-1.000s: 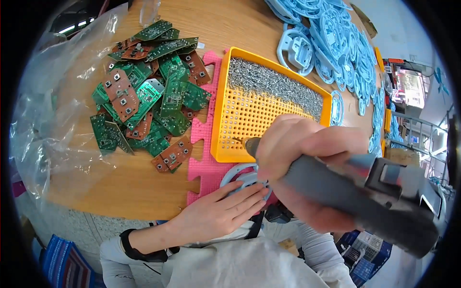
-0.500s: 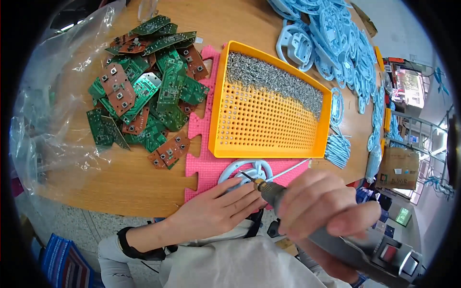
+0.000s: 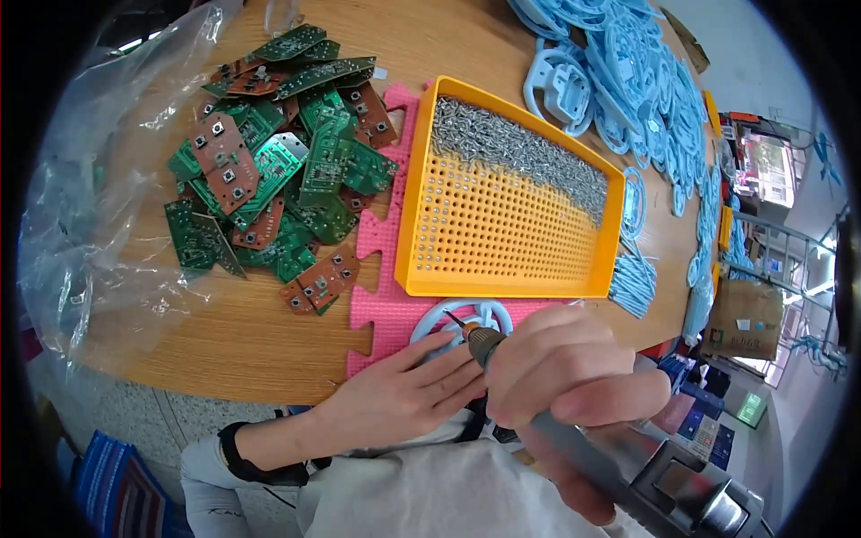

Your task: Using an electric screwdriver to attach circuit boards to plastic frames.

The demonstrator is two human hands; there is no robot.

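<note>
My right hand (image 3: 565, 368) is wrapped round a grey electric screwdriver (image 3: 619, 457), whose thin dark bit points up and left. The bit tip is over a light blue round plastic part (image 3: 432, 321), by its upper rim; I cannot tell whether it touches a screw. With fingers stretched out, my left hand (image 3: 404, 394) rests across the near side of that part, covering much of it; its thumb is hidden. The part lies on a pink foam mat (image 3: 381, 309), just in front of a yellow perforated tray (image 3: 502, 289).
Small silver screws (image 3: 511, 143) fill the tray's far side. Green and brown circuit boards (image 3: 296, 170) are heaped at left, beside a clear plastic bag (image 3: 108, 179). Light blue plastic parts (image 3: 628, 81) pile up at far right, with thin blue sticks (image 3: 632, 282) near the tray's right corner.
My right hand has moved left with the screwdriver, bringing its bit slightly left and up over the blue part. My left hand stays on the part.
</note>
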